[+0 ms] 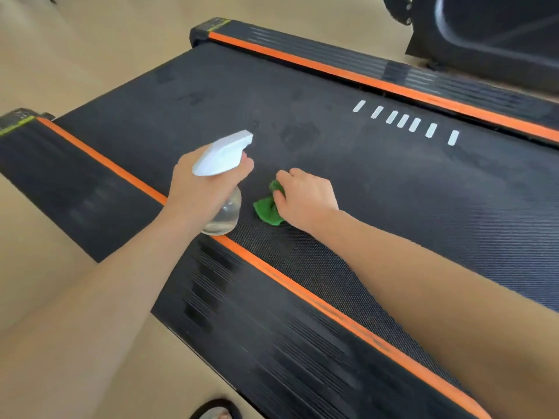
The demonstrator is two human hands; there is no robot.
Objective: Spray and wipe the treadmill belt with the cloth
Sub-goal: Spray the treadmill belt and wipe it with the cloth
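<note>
At the bottom edge, part of a dark sandal (216,409) on the tan floor (60,55). Just above, the near side rail (272,337), black and ribbed, edged with an orange stripe (302,285) running diagonally from lower right to upper left.

Over that stripe, the left hand (199,189) wrapped around the neck of a spray bottle (223,213), one finger curled over the trigger. Clear round body hanging below the hand, its base above the orange stripe; white spray head (223,152) above the fist. Bottle's long axis roughly upright, tilted a little; nozzle aimed up and to the right, toward the middle of the treadmill belt (393,192).

Just right of the bottle, apart from it, the right hand (305,198) palm down, fingers curled and closed on a green cloth (267,210). Cloth bunched, pressed flat on the belt, mostly under the palm and fingers, with a fold poking out on the hand's left side toward the bottle.

Beyond both hands, darker blotches (299,134) on the belt's textured surface. Farther right, a row of short white dashes (405,120) printed across the belt. Past that, the far side rail (393,71) with its own orange stripe, then a black machine housing (484,31) in the top right corner.
</note>
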